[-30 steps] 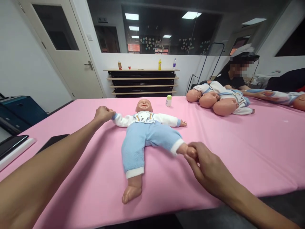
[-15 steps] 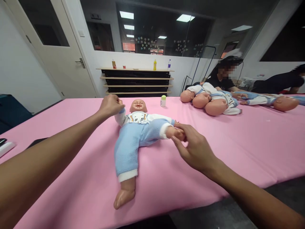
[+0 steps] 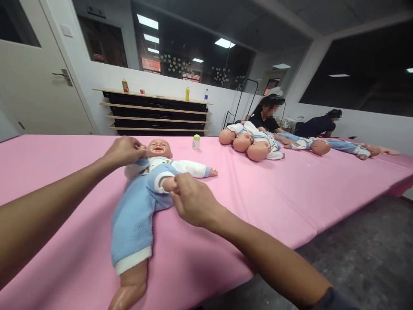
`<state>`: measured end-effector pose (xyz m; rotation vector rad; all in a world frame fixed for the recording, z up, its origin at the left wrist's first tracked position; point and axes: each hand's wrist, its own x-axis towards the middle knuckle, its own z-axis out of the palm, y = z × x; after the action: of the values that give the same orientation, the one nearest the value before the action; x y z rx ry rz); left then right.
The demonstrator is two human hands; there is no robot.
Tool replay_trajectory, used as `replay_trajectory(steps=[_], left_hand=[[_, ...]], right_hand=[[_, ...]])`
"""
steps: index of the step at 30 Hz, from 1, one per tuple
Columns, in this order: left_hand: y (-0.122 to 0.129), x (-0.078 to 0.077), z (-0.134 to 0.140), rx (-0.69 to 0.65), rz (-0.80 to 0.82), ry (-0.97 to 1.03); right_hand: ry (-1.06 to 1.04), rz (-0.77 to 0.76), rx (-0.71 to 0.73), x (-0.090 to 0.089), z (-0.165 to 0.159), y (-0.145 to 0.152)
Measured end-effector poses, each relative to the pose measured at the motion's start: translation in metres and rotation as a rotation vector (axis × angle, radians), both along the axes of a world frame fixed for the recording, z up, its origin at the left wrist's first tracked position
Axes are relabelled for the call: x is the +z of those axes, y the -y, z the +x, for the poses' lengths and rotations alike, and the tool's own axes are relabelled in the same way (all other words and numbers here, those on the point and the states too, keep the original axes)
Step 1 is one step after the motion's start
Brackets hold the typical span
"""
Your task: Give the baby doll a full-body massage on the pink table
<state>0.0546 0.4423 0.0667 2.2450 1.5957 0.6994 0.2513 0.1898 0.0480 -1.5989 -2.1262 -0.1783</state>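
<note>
A baby doll [image 3: 134, 215] in blue trousers and a white top lies on its back on the pink table cover [image 3: 206, 258], its head toward the far edge. My left hand [image 3: 124, 150] is closed around the doll's hand on the left side, bringing that arm in over its chest. The doll's foot on the right side is gripped in my right hand [image 3: 195, 198], with that leg bent up toward the belly. Its other arm lies stretched out to the right, and its other leg points toward me.
A small white bottle with a green cap [image 3: 196, 142] stands beyond the doll. Several more dolls [image 3: 258, 150] lie piled at the right, near a person in black [image 3: 266, 116]; another person [image 3: 318, 124] leans over farther back. A shelf [image 3: 155, 103] stands against the wall.
My view has swung to the right. The held arm and foot of the doll have come closer together, the leg now folded in over its body, while both hands keep their grip.
</note>
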Motion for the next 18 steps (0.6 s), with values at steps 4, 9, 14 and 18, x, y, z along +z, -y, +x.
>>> replay_trajectory(steps=[4, 9, 14, 18], left_hand=[[-0.017, -0.027, -0.065, 0.357, 0.066, 0.102], [-0.029, -0.077, -0.120, 0.549, -0.065, 0.165], [-0.032, -0.085, -0.130, 0.601, -0.102, 0.156], [-0.020, -0.041, -0.098, 0.499, 0.020, 0.136]], right_hand=[[-0.126, -0.027, -0.072, -0.002, 0.031, 0.050], [-0.267, -0.156, -0.155, -0.049, 0.052, 0.096], [-0.325, -0.261, -0.194, -0.065, 0.056, 0.100], [-0.279, 0.025, -0.155, -0.027, 0.060, 0.081]])
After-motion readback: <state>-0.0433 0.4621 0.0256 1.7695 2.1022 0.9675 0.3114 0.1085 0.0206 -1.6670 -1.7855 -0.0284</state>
